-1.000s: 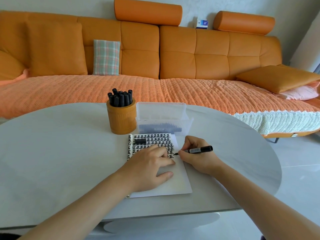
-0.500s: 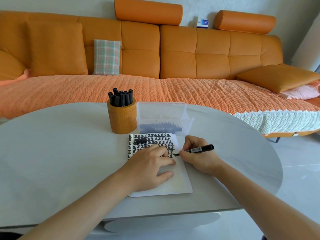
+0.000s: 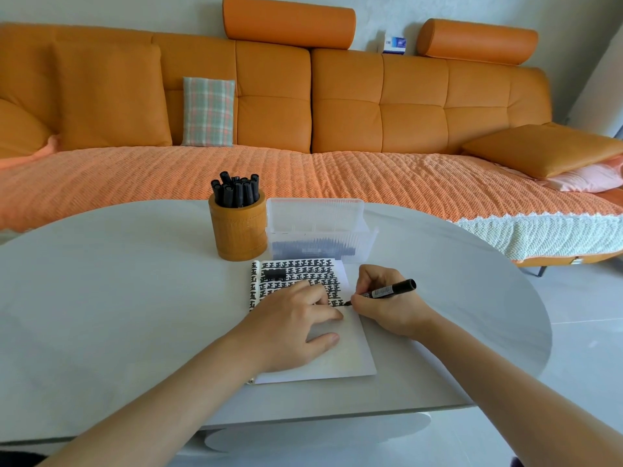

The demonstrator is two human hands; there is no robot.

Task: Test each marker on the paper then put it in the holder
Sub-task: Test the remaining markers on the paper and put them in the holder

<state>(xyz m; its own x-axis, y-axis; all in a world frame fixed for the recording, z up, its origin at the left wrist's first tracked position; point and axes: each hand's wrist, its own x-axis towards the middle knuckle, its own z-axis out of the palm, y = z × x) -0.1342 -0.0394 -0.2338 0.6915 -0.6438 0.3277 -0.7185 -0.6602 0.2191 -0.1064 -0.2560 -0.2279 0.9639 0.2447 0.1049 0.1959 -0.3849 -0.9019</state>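
A white paper (image 3: pixel 350 355) lies on the round grey table (image 3: pixel 118 298), its upper half filled with rows of black marks. My left hand (image 3: pixel 290 328) rests flat on the sheet and pins it down. My right hand (image 3: pixel 387 305) grips a black marker (image 3: pixel 387 291) with its tip touching the paper at the right end of a row. An orange cylindrical holder (image 3: pixel 239 230) stands behind the paper with several black markers (image 3: pixel 236 193) upright in it.
A translucent plastic box (image 3: pixel 317 227) with dark markers inside sits just right of the holder, its lid raised. An orange sofa (image 3: pixel 303 106) with cushions runs behind the table. Grey floor (image 3: pixel 580 332) lies to the right.
The marker tip has crept slightly along the row on the paper. My left hand has stayed put on the sheet.
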